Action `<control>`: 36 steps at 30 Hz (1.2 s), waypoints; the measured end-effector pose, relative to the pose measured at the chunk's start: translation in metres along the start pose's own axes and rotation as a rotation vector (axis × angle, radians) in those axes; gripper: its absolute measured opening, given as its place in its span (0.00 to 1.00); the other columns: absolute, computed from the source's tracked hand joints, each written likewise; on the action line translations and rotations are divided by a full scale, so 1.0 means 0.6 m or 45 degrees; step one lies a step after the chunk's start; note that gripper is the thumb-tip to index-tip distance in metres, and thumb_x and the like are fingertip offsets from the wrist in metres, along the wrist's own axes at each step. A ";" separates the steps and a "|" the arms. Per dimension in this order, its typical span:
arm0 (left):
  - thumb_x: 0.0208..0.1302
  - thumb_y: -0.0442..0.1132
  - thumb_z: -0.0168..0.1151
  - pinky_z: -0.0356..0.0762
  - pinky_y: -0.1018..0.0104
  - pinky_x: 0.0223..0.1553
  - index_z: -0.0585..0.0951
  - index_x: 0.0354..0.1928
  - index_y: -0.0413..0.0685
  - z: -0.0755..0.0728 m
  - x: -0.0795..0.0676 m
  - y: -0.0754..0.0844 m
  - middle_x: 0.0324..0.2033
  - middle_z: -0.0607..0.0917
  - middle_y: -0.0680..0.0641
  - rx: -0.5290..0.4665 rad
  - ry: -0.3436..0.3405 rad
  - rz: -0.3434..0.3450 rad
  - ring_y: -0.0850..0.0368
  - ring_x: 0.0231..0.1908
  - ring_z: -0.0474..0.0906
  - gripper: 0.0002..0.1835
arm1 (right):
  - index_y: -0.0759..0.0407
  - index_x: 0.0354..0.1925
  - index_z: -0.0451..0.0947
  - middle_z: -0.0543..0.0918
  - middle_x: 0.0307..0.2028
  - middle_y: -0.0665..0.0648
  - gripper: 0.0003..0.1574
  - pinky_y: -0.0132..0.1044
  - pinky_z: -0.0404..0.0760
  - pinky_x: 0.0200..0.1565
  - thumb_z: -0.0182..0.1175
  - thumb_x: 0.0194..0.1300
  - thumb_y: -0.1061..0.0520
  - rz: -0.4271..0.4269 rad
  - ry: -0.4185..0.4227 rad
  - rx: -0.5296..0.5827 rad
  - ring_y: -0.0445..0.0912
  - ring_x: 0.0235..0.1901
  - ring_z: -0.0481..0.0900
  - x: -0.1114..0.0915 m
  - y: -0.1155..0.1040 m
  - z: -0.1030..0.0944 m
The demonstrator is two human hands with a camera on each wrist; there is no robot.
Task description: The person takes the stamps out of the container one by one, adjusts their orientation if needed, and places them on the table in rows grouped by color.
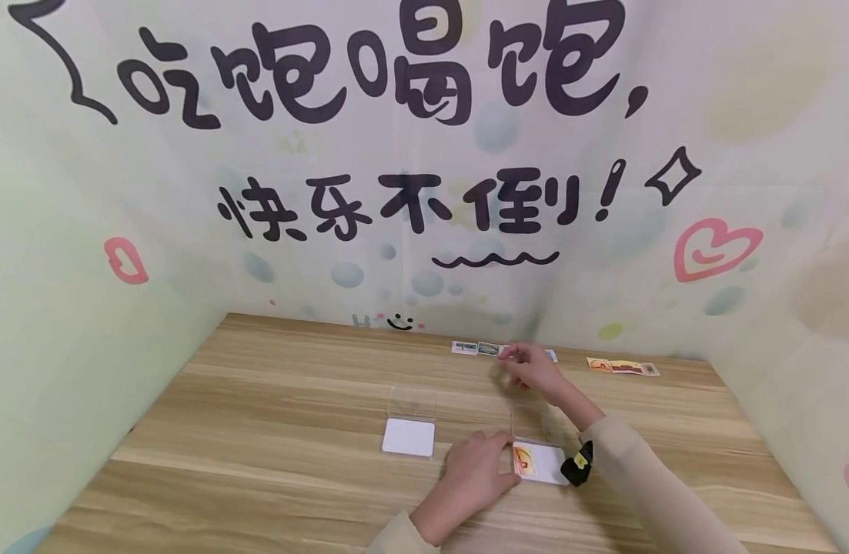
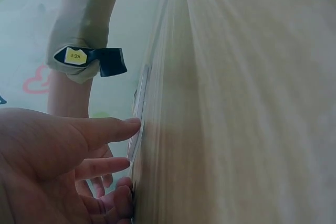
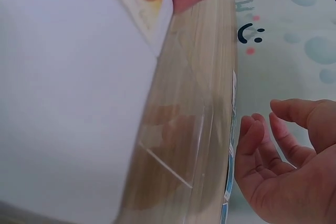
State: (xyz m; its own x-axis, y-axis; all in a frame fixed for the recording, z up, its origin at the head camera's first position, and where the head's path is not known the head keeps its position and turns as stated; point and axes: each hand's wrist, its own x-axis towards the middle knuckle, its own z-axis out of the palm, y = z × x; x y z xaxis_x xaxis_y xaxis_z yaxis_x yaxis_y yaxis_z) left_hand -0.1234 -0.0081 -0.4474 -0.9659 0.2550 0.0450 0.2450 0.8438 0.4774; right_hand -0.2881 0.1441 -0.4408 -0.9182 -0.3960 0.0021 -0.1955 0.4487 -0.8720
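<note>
A small flat case with a white base (image 1: 550,465) and a clear lid (image 1: 528,422) standing open lies in front of me. On the left part of its base sits an orange-and-yellow stamp-like picture (image 1: 524,460). My left hand (image 1: 471,473) holds the case's left end, thumb at the near edge and forefinger at the far edge. Farther back, my right hand (image 1: 533,369) hovers by a row of small stamp-like pictures (image 1: 489,348), partly covering them. In the right wrist view, its thumb stands apart from the loosely bent fingers (image 3: 252,137), with nothing between them.
Another case with a white base (image 1: 408,437) and raised clear lid (image 1: 412,402) lies to the left. More small pictures, red and orange (image 1: 625,368), lie at the back right. A patterned cloth wall (image 1: 369,296) rises behind the wooden table (image 1: 258,431).
</note>
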 end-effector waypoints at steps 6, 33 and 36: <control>0.55 0.50 0.83 0.75 0.63 0.33 0.86 0.55 0.54 0.001 0.001 -0.004 0.37 0.85 0.49 -0.022 0.040 0.017 0.54 0.37 0.81 0.27 | 0.76 0.53 0.78 0.84 0.41 0.70 0.15 0.40 0.80 0.31 0.60 0.76 0.63 0.033 -0.002 -0.001 0.47 0.27 0.81 -0.011 -0.003 -0.001; 0.54 0.50 0.83 0.76 0.56 0.37 0.86 0.57 0.54 0.000 0.004 -0.004 0.41 0.86 0.48 -0.095 -0.004 -0.043 0.51 0.42 0.81 0.28 | 0.72 0.53 0.77 0.82 0.40 0.65 0.15 0.42 0.80 0.33 0.60 0.77 0.59 0.141 0.012 0.019 0.49 0.30 0.82 -0.067 -0.009 -0.017; 0.55 0.51 0.83 0.77 0.55 0.37 0.86 0.57 0.54 0.000 0.003 -0.003 0.41 0.86 0.48 -0.093 -0.005 -0.039 0.51 0.42 0.81 0.28 | 0.71 0.53 0.77 0.82 0.40 0.65 0.15 0.42 0.81 0.34 0.61 0.77 0.59 0.158 0.018 0.020 0.49 0.31 0.82 -0.073 -0.012 -0.017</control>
State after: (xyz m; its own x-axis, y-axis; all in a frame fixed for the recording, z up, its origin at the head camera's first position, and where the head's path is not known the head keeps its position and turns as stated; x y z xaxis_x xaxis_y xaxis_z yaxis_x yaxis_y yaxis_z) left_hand -0.1256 -0.0091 -0.4481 -0.9725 0.2314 0.0256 0.2081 0.8145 0.5416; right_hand -0.2498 0.1665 -0.4297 -0.9399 -0.3267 -0.0991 -0.0750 0.4808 -0.8736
